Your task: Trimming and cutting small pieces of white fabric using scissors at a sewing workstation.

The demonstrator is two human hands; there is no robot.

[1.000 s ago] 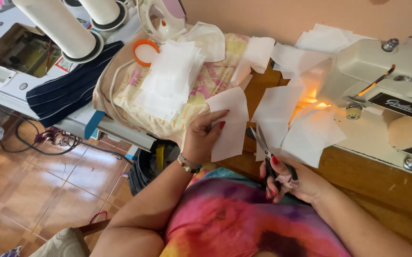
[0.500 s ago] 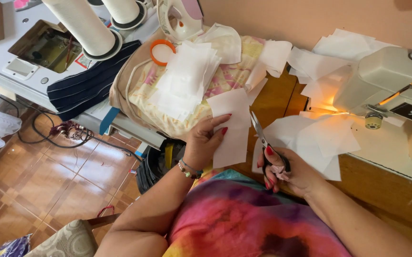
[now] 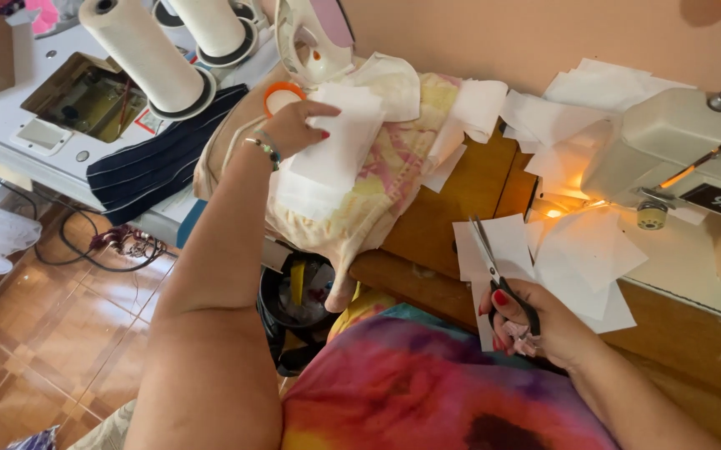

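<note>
Nearest: right hand [image 3: 539, 329] on wooden tabletop [image 3: 460, 208] edge, grip wrapped through handles of one pair of scissors [image 3: 498, 271], black handles, steel blades closed, tips pointing away toward the wall. Blades lying over a loose white fabric piece [image 3: 506, 246], rectangular, thin, flat on tabletop. More white cut pieces [image 3: 589, 258] overlapping just right of it, under the lamp glow; exact count not readable.

Below tabletop edge: one black bin [image 3: 298, 296] on floor, holding yellow and mixed scraps; contents otherwise unclear.

Mid: left hand [image 3: 298, 125] stretched forward, grip flat and loosely spread, fingertips pressing one white rectangle onto stack of white pieces [image 3: 327, 154]. Stack resting on yellow-pink floral cloth [image 3: 385, 179] draped over tabletop's left end. One orange ring-shaped object [image 3: 281, 96] just beside left hand.

Right: one cream sewing machine [image 3: 685, 142], lamp lit.

Far: one iron [image 3: 314, 37] upright behind stack. Two large white thread cones [image 3: 144, 54] on second machine at left, dark striped cloth [image 3: 160, 158] beside them. Further white pieces [image 3: 602, 92] piled against wall.
</note>
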